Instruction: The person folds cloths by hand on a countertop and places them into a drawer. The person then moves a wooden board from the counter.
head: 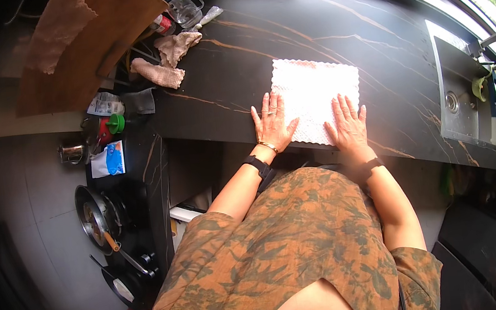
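Observation:
A pale pink cloth [317, 94] with scalloped edges lies spread flat on the black, brown-veined countertop [230, 76], near its front edge. My left hand [272, 122] rests palm down across the cloth's left edge, thumb and fingertips partly on it, with a ring on one finger. Over the lower right edge lies my right hand [348, 120], also palm down with the fingers spread. Neither hand grips the cloth. Strong light washes out much of the cloth's surface.
Two crumpled cloths [158, 72] lie at the left, near a glass jug [185, 8] with a dark lid. A sink [461, 94] is set into the counter at the right. Pans [94, 218] sit on the left-hand counter. A brown panel [92, 39] juts in at upper left.

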Demonstrator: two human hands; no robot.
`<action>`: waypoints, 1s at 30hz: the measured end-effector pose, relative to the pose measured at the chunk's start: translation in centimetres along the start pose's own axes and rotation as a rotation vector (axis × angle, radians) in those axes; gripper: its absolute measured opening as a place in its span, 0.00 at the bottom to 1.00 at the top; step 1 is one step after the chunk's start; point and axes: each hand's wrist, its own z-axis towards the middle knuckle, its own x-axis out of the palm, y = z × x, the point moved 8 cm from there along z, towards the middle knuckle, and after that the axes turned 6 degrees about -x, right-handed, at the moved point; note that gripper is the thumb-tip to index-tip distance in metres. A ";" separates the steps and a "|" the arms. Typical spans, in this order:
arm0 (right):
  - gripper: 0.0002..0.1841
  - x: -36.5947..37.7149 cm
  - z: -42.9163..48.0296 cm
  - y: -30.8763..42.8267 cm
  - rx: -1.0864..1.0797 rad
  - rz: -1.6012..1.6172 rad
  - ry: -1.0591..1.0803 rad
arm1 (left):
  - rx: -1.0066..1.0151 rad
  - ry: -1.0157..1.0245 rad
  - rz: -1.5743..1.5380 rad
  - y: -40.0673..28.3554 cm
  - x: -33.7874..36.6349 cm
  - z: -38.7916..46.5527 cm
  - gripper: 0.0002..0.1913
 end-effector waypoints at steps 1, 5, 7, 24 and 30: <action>0.35 -0.1 -0.2 -0.4 0.027 -0.009 0.017 | -0.001 -0.002 0.001 0.4 0.0 -0.1 0.41; 0.32 -0.3 -0.6 -2.9 0.100 -0.074 -0.082 | -0.070 0.009 -0.010 1.8 -1.2 0.4 0.38; 0.30 -0.8 0.0 -4.1 0.145 -0.073 -0.205 | -0.125 -0.080 -0.172 1.8 -2.4 1.7 0.35; 0.31 -1.7 7.5 -2.9 0.127 -0.005 -0.170 | 0.134 -0.103 -0.047 -5.2 0.3 8.1 0.32; 0.31 -2.4 7.0 -3.5 0.150 0.023 -0.201 | 0.088 -0.165 -0.114 -5.4 -0.9 7.9 0.32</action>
